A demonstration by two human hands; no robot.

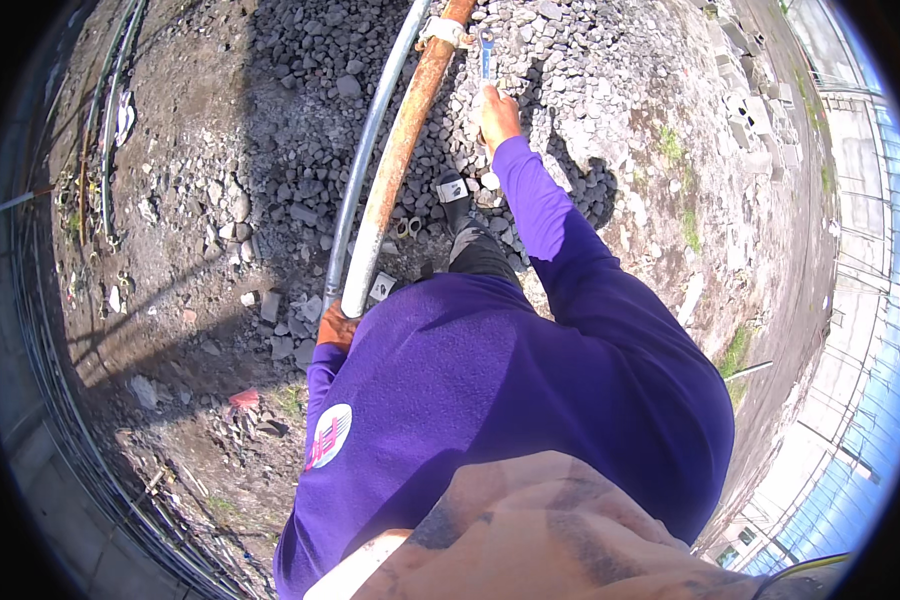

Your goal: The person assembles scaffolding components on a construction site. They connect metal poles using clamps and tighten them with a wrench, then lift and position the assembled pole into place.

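Observation:
My right hand (500,118) is closed round a wrench (486,66) with a blue handle, held out ahead over the gravel. The wrench head lies just right of a pale clamp (445,33) fitted round a rusty pipe (415,118). Alongside it runs a grey metal pipe (368,140), close to the rusty one. My left hand (338,325) is at the near end of the grey pipe, with its fingers wrapped round it and partly hidden by the sleeve and the pipes.
Loose grey gravel (310,90) covers the ground ahead. My dark boot (454,195) stands on it, right of the pipes. Concrete blocks (755,120) lie at the far right. More long pipes (115,120) rest on the dirt to the left, and a block wall (855,240) rises on the right.

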